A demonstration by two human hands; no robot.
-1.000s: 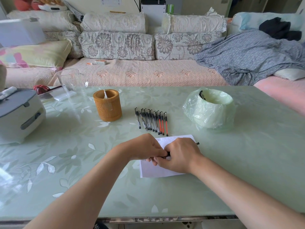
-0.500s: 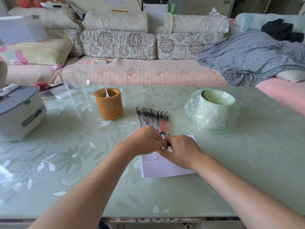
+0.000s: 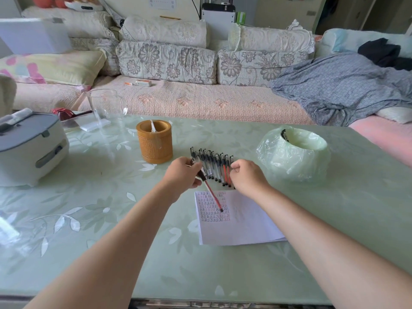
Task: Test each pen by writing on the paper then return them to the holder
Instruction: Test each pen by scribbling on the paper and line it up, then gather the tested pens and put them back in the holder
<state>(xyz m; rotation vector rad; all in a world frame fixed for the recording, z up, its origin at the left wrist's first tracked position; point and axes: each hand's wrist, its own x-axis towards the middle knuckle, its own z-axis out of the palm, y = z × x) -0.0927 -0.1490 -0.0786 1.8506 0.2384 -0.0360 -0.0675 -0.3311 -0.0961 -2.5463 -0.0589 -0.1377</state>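
Holder [image 3: 155, 141] and bagged bowl [image 3: 294, 155] stand either side of the pen row [image 3: 215, 166].

The hands have split up. A second ago they were bunched together below the row of pens [image 3: 214, 166], and now both are right up at it. The left hand [image 3: 182, 175] is at the row's left end and grips a red pen [image 3: 211, 194] that slants away from the row. The right hand [image 3: 247, 177] is curled at the right end. The scribbles on the paper [image 3: 245, 224] are uncovered now.

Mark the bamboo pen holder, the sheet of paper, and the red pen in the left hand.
bamboo pen holder [image 3: 155, 144]: head view, front of its woven wall.
sheet of paper [image 3: 245, 226]: head view, blank middle area.
red pen [image 3: 213, 196]: head view, middle of its barrel.
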